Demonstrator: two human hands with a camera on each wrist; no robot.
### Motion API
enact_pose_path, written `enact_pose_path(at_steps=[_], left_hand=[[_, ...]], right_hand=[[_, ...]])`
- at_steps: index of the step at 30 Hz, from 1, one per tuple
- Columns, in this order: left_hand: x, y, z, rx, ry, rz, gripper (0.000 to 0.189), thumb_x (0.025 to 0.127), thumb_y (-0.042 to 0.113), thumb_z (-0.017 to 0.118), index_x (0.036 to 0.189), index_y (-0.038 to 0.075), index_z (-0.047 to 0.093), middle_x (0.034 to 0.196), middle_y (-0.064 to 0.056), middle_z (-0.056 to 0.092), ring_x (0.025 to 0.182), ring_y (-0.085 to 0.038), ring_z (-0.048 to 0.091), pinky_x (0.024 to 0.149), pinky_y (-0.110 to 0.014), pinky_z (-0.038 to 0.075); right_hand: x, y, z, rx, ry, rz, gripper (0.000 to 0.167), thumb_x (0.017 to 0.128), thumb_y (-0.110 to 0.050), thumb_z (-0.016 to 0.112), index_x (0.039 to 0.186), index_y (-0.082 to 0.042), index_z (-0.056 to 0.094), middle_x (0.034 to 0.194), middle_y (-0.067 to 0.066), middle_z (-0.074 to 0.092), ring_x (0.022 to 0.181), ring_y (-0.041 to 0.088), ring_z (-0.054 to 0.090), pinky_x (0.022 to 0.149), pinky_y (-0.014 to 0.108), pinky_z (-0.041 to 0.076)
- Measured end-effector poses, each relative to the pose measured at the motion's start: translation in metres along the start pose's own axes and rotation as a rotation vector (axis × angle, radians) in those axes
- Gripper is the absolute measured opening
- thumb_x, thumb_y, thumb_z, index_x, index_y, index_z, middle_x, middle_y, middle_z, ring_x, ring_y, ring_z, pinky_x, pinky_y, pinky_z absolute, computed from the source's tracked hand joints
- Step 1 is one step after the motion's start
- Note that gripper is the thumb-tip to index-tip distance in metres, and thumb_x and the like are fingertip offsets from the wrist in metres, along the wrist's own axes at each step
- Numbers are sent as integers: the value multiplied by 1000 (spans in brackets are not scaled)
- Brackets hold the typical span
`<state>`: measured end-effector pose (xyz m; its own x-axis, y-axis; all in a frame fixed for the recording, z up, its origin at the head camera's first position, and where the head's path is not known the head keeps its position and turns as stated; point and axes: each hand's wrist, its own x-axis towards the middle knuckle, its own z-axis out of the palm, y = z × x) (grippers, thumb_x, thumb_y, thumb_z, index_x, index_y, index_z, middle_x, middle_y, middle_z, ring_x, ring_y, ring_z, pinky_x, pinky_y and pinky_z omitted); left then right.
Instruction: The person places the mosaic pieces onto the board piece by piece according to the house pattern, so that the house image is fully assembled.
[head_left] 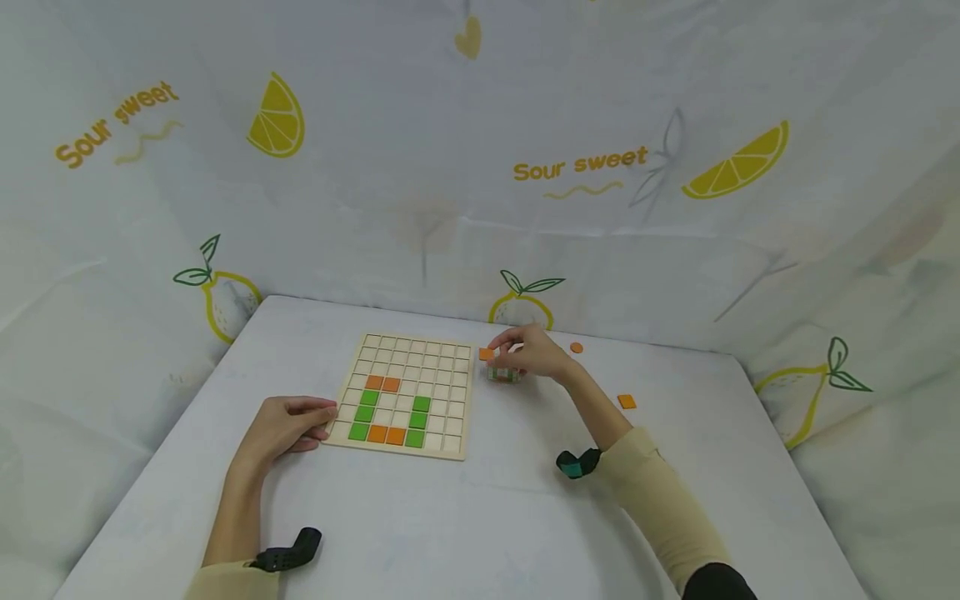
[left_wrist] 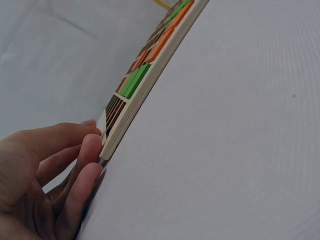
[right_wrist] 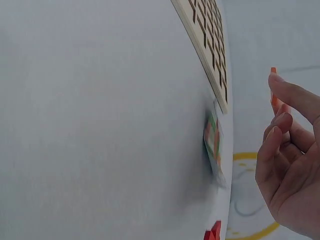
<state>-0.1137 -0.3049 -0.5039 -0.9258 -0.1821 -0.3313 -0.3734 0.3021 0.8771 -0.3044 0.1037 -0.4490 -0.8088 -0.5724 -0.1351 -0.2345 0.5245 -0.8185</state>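
Note:
A wooden grid board (head_left: pixel 442 400) lies on the white table, with several green tiles (head_left: pixel 364 413) and orange tiles (head_left: pixel 377 434) set in its squares. At its near left corner my left hand (head_left: pixel 288 425) grips the edge, fingertips (left_wrist: pixel 90 145) right at the wood in the left wrist view. Past the board's right side, my right hand (head_left: pixel 531 352) pinches an orange square tile (head_left: pixel 487 354) between thumb and finger, raised over the table in the right wrist view. Below that hand sits a small shiny packet (right_wrist: pixel 212 140) with a green and orange pattern, partly covered in the head view.
To the right of the right hand lie an orange round piece (head_left: pixel 576 347) and another orange square tile (head_left: pixel 626 402). A white cloth printed with lemons (head_left: pixel 521 310) hangs behind the table. Dark bands (head_left: pixel 288 554) sit on both wrists.

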Motion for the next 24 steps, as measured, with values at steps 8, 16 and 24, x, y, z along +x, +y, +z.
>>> enact_pose_path(at_steps=[8, 16, 24], left_hand=[[-1, 0, 1, 1, 5, -4, 55, 98, 33, 83, 138, -3, 70, 85, 4, 79, 73, -5, 74, 66, -22, 64], [0, 0, 1, -2, 5, -4, 54, 98, 33, 83, 137, -2, 71, 85, 5, 79, 73, -5, 74, 66, -22, 64], [-1, 0, 1, -7, 4, -11, 54, 98, 33, 82, 138, -2, 70, 85, 4, 79, 72, -6, 74, 66, -23, 64]], right_hand=[[20, -25, 46, -9, -40, -62, 28, 91, -19, 89, 114, -6, 78, 82, -3, 62, 54, 10, 48, 52, 22, 42], [35, -43, 85, -9, -113, -108, 30, 93, -18, 86, 116, -1, 78, 81, -6, 62, 55, 6, 51, 54, 20, 46], [41, -45, 107, 49, -146, -68, 28, 92, -16, 86, 113, 1, 77, 71, -6, 59, 56, 7, 47, 53, 20, 43]])
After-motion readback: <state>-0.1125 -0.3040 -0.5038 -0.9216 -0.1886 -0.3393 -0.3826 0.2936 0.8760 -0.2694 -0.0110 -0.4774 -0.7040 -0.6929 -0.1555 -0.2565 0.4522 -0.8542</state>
